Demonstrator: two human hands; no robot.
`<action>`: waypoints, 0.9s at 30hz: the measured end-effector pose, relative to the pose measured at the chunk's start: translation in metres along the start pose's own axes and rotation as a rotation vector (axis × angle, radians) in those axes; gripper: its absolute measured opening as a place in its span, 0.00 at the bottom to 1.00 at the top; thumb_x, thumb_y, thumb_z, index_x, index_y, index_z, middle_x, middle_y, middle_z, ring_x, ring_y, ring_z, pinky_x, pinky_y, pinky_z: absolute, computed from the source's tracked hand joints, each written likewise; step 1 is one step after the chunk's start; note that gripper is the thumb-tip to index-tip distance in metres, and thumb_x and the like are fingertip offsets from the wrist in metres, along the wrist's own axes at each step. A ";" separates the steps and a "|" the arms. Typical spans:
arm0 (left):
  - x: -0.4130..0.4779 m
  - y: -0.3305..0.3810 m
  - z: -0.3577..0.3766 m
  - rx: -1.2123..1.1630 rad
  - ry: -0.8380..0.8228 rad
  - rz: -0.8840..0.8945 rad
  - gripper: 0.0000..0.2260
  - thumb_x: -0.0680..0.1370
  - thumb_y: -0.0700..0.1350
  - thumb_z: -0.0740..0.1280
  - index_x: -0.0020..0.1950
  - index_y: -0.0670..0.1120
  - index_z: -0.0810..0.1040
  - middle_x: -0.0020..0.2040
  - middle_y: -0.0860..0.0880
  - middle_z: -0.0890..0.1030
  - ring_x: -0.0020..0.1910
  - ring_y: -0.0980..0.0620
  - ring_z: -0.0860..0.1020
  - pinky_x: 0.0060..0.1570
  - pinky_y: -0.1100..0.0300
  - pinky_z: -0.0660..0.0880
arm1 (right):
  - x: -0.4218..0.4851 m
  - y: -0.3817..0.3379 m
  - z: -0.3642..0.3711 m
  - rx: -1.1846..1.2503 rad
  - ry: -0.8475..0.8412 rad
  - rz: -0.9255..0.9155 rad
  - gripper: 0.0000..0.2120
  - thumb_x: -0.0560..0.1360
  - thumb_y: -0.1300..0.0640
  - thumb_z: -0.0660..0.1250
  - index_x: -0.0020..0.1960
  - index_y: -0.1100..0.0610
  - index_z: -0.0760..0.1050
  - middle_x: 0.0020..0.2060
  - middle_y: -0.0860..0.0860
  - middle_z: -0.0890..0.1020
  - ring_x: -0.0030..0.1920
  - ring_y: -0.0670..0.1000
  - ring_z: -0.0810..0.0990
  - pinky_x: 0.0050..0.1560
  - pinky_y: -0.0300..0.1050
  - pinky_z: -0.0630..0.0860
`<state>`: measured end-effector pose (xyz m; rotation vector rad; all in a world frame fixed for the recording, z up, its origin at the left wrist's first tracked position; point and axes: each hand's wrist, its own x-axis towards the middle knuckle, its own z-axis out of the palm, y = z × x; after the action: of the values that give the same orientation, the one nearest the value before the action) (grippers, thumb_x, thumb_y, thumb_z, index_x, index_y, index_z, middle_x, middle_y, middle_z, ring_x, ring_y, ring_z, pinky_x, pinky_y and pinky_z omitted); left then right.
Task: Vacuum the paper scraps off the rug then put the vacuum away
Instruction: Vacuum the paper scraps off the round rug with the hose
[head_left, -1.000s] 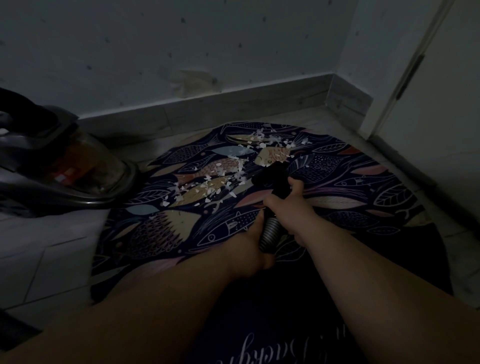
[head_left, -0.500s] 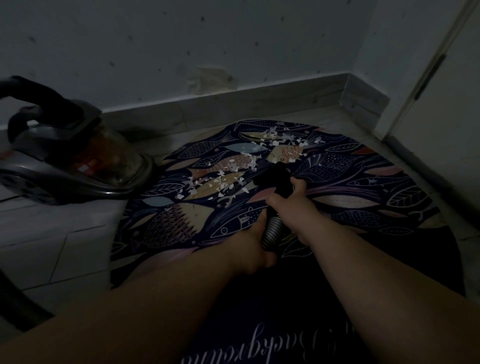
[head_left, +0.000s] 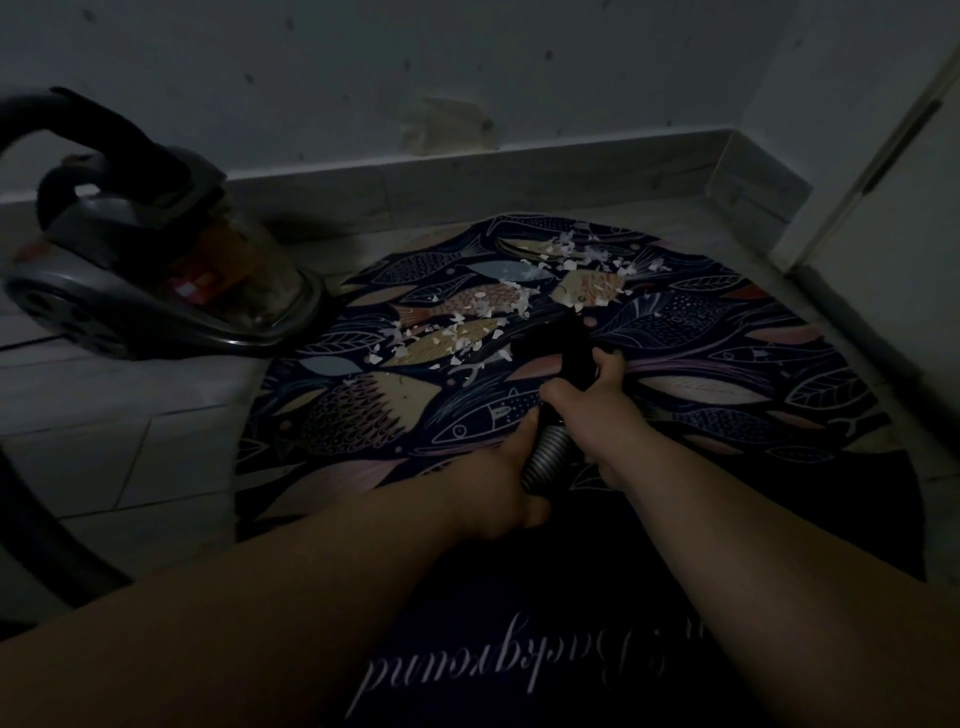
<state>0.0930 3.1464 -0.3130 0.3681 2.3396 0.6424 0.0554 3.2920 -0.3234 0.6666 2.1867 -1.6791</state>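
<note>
Dim tiled floor (head_left: 130, 447) is meeting a grey wall, with a round fish-patterned rug (head_left: 779, 415) lying on it. Your left hand (head_left: 498, 483) is wrapping its grip round the ribbed hose (head_left: 545, 452), and your right hand (head_left: 587, 410) is gripping the black nozzle (head_left: 556, 348) just ahead. White paper scraps (head_left: 467, 332) are lying mid-rug, just beyond the nozzle. The canister vacuum (head_left: 156, 291) is sitting at the rug's left edge. Pushing too fast risks scattering scraps onto the tiles, and suction may lift the rug.
</note>
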 end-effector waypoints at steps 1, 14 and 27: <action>-0.002 -0.001 0.000 -0.001 0.001 0.000 0.46 0.75 0.53 0.67 0.75 0.55 0.31 0.73 0.42 0.65 0.68 0.45 0.69 0.67 0.58 0.66 | -0.001 0.001 0.001 -0.002 -0.006 0.000 0.35 0.76 0.50 0.65 0.75 0.41 0.49 0.52 0.52 0.75 0.47 0.55 0.77 0.42 0.47 0.75; -0.036 -0.019 -0.024 0.024 -0.029 -0.027 0.43 0.77 0.52 0.66 0.76 0.54 0.34 0.76 0.46 0.60 0.73 0.50 0.62 0.66 0.67 0.57 | -0.025 -0.012 0.036 0.057 0.036 0.087 0.34 0.75 0.49 0.67 0.73 0.40 0.50 0.52 0.52 0.74 0.45 0.55 0.77 0.46 0.53 0.79; -0.063 -0.068 -0.012 0.013 -0.017 0.014 0.45 0.75 0.52 0.68 0.76 0.54 0.35 0.76 0.46 0.61 0.70 0.52 0.65 0.62 0.70 0.59 | -0.047 0.000 0.081 0.160 0.057 0.080 0.39 0.75 0.52 0.67 0.75 0.32 0.47 0.65 0.52 0.73 0.51 0.56 0.78 0.51 0.57 0.80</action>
<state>0.1253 3.0593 -0.3083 0.3947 2.3282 0.6292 0.0921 3.2061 -0.3217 0.8422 2.0489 -1.8276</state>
